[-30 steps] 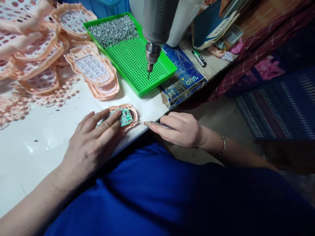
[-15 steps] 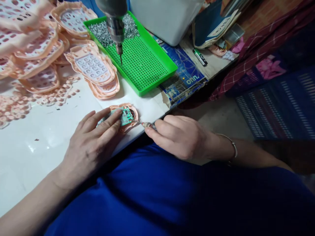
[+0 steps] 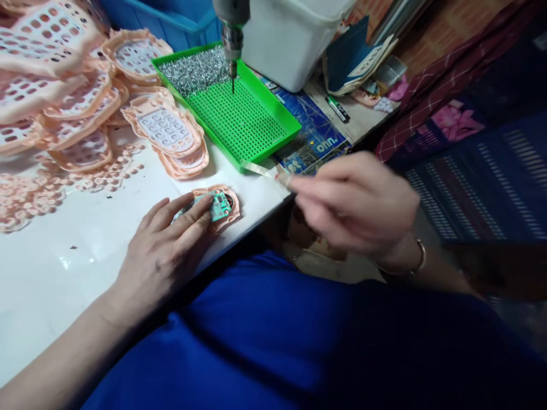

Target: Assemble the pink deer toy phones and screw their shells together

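My left hand (image 3: 171,239) lies with fingers stretched out over a small green circuit board (image 3: 221,206), pressing on it. The board sits in a peach-coloured plastic shell (image 3: 234,215) near the table's front edge; a dark round part shows at the shell's right end. My right hand (image 3: 354,205), blurred by motion, is closed around a thin tool (image 3: 262,171) with a pale, wrapped-looking grip. The tool's tip is apart from the board, by the near corner of the green tray (image 3: 273,149); its exact kind is too smeared to tell.
Silvery screws (image 3: 196,71) fill the tray's far end. An electric screwdriver (image 3: 233,42) hangs point-down above it. Peach shells with keypad holes (image 3: 164,128) are stacked at left, beside small peach rings (image 3: 29,193). A grey-white bin (image 3: 290,45) stands behind.
My right hand has lifted the tool off the board and moved it up and right towards the tray. The left hand stays on the board. The view has shifted slightly.
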Demonstrator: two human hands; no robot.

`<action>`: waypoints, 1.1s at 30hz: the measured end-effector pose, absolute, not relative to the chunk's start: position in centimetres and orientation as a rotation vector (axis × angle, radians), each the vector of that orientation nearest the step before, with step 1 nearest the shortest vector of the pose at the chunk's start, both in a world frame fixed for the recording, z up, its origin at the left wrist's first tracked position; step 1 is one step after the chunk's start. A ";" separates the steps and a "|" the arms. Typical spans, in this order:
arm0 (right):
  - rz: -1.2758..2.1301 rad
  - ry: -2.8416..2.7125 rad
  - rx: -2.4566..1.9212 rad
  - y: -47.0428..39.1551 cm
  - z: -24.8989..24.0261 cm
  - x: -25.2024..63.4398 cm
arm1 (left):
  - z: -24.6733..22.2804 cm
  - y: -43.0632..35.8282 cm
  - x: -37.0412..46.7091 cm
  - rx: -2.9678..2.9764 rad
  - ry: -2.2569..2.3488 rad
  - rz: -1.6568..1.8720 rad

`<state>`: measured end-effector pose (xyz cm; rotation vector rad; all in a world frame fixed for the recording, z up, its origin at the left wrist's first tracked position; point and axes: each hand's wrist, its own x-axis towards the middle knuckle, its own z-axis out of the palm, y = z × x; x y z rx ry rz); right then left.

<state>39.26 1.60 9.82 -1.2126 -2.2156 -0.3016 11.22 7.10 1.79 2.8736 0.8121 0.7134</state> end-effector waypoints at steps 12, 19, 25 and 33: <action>-0.292 -1.785 -1.724 11.3 -0.7 47.8 | 1.4 7.7 10.4 2.990 0.713 0.680; 0.158 -1.541 -1.230 14.3 6.4 45.3 | 2.1 7.3 11.4 2.997 0.774 0.723; 0.712 -1.773 -0.754 17.8 10.7 41.3 | 2.0 7.1 11.3 2.955 0.788 0.691; 0.734 -2.134 -0.813 16.6 11.9 38.4 | 1.2 7.6 10.2 3.012 0.716 0.647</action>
